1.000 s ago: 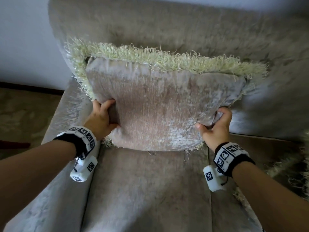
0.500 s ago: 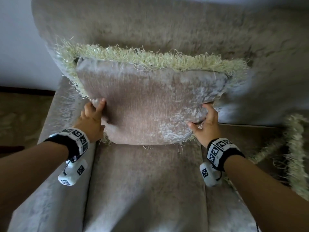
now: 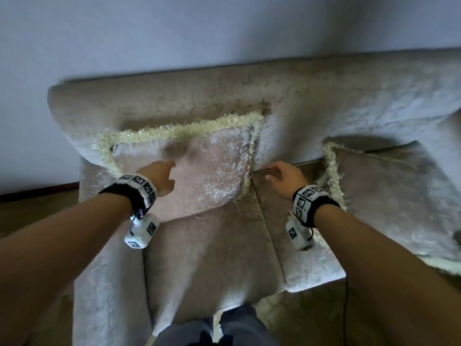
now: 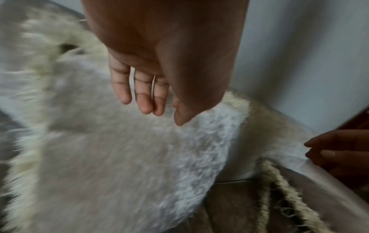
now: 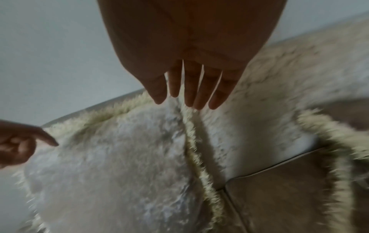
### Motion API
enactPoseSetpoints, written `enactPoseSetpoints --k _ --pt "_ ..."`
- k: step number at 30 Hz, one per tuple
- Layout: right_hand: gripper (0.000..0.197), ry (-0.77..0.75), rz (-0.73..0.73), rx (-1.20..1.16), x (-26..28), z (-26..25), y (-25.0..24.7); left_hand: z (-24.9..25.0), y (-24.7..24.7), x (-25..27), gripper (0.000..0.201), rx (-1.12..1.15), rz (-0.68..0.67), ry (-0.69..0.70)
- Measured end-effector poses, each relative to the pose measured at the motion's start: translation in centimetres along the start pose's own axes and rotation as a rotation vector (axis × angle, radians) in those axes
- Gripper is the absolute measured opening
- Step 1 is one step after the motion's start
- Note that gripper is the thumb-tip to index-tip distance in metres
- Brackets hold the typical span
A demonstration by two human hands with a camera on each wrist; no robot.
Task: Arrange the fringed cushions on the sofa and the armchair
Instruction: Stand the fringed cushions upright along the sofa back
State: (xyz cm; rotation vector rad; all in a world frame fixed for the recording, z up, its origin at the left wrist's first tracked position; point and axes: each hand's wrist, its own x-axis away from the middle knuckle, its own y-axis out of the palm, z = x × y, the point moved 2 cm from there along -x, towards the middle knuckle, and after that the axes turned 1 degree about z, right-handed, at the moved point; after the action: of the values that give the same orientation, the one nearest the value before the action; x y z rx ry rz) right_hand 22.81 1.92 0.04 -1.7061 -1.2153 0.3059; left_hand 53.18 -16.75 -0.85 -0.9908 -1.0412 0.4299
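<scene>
Against the back of the sofa (image 3: 324, 96), at its end by the armrest (image 3: 109, 283), a fringed cushion (image 3: 204, 176) leans upright on the seat, its pale green fringe running along the top and down the side toward the sofa's middle. You stand before the sofa with both arms out. Your left hand (image 3: 159, 178) hangs in front of the cushion's face with the fingers (image 4: 139, 93) loosely straight and together, holding nothing; the left wrist view shows them just off the pile, though whether the tips brush it you cannot tell through the blur. Your right hand (image 3: 284, 176) is beside the cushion's fringed edge, over the seam between two seat pads, its fingers (image 5: 191, 88) spread a little and straight, also holding nothing. A second fringed cushion (image 3: 389, 196) lies farther along the sofa from the first one, on the next seat pad, tipped back toward the sofa's back, with its fringe (image 3: 329, 171) near your right wrist. Behind the sofa rises a plain pale wall (image 3: 174, 33). Below the sofa's front edge your dark trouser legs (image 3: 224, 328) show against the floor.
</scene>
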Motion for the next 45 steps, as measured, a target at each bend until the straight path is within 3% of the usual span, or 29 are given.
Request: enactPoseSetpoints --k 6,13,19,23,27,33,45 --pt "0.034 0.126 0.121 -0.076 6.8 4.6 -7.8 12.8 -3.8 1.2 0.047 -0.022 0.008 0.277" --pt "0.032 0.225 0.286 -0.150 15.2 14.5 -16.2 29.7 -2.7 4.6 0.047 -0.065 -0.015 0.544" --pt "0.030 0.267 0.346 -0.202 20.5 26.4 -23.1 45.3 0.3 7.1 0.046 -0.020 0.026 0.643" --pt "0.030 0.265 0.343 -0.180 23.0 33.4 -26.7 52.9 3.0 8.5 0.051 0.088 0.071 0.660" --pt "0.028 0.246 0.314 -0.207 24.2 38.3 -29.0 56.7 5.9 8.8 0.061 0.140 0.069 0.587" --pt "0.025 0.222 0.238 -0.221 21.2 43.2 -29.9 59.2 8.7 6.4 0.071 0.090 0.038 0.477" --pt "0.024 0.334 0.047 -0.203 9.9 55.8 -30.1 65.9 14.2 -6.4 0.074 0.052 -0.086 0.302"
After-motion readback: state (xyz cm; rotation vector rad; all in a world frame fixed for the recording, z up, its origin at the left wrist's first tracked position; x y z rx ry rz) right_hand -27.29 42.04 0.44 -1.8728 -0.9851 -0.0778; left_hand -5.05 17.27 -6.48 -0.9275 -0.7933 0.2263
